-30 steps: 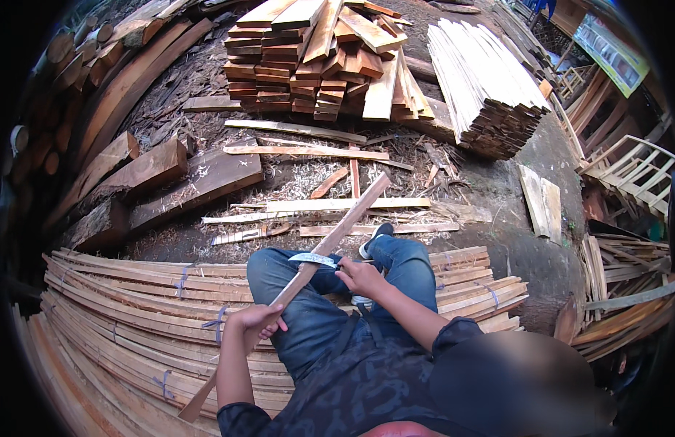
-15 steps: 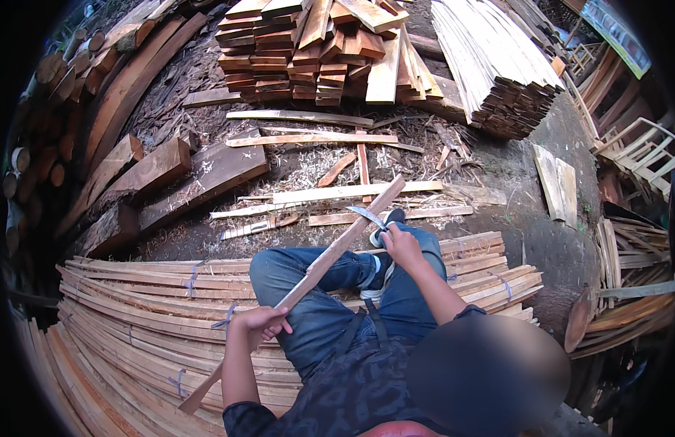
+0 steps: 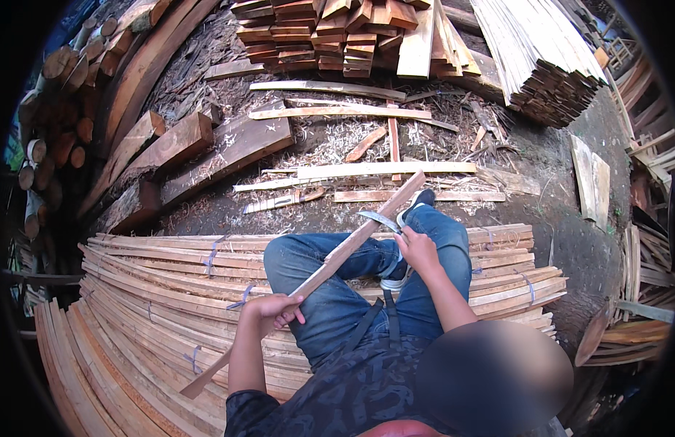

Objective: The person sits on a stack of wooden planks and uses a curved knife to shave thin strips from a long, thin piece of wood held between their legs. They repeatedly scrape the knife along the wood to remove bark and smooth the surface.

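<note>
A long, narrow wooden strip (image 3: pixel 352 247) slants across my lap, its far end beyond my knees and its near end by my left forearm. My left hand (image 3: pixel 276 310) is closed around its lower half, near my thigh. In my right hand (image 3: pixel 419 249) is a knife with a curved blade (image 3: pixel 380 220), gripped by its handle, which the fingers mostly hide. The blade lies across the strip close to its far end. Whether the edge bites into the wood I cannot tell.
Beneath my legs are bundles of tied wooden strips (image 3: pixel 163 280). Loose slats (image 3: pixel 385 170) and shavings litter the ground ahead. Thick beams (image 3: pixel 228 160) and logs (image 3: pixel 58 64) lie left, stacked planks (image 3: pixel 330 36) at the back, and a pale slat pile (image 3: pixel 534 44) back right.
The whole view has shifted, so the scene sits farther right. My right hand and the knife have moved slightly toward me along the strip. Both grips stay the same.
</note>
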A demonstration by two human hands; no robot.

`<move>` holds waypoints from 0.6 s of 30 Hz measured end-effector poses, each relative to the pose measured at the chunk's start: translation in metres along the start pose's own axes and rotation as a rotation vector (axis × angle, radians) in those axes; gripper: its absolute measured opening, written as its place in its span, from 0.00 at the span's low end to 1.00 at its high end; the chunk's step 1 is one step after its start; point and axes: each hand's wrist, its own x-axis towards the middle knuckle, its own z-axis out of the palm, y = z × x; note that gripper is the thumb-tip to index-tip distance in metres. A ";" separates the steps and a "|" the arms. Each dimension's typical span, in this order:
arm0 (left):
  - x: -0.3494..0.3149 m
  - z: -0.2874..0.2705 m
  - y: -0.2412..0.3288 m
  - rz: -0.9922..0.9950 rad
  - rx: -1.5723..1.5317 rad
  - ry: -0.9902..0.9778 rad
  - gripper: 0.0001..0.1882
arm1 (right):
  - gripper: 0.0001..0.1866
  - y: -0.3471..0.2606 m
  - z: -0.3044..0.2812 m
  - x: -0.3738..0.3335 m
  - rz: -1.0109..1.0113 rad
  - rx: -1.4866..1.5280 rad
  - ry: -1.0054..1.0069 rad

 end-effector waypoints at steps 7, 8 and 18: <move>0.013 -0.014 -0.019 0.052 -0.093 -0.123 0.34 | 0.16 -0.035 0.002 -0.024 -0.286 0.133 -0.037; 0.011 -0.010 -0.016 0.039 -0.084 -0.104 0.33 | 0.16 -0.035 0.003 -0.028 -0.308 0.151 -0.092; 0.012 -0.014 -0.019 0.034 -0.092 -0.130 0.32 | 0.17 -0.016 -0.003 -0.009 -0.141 0.095 0.043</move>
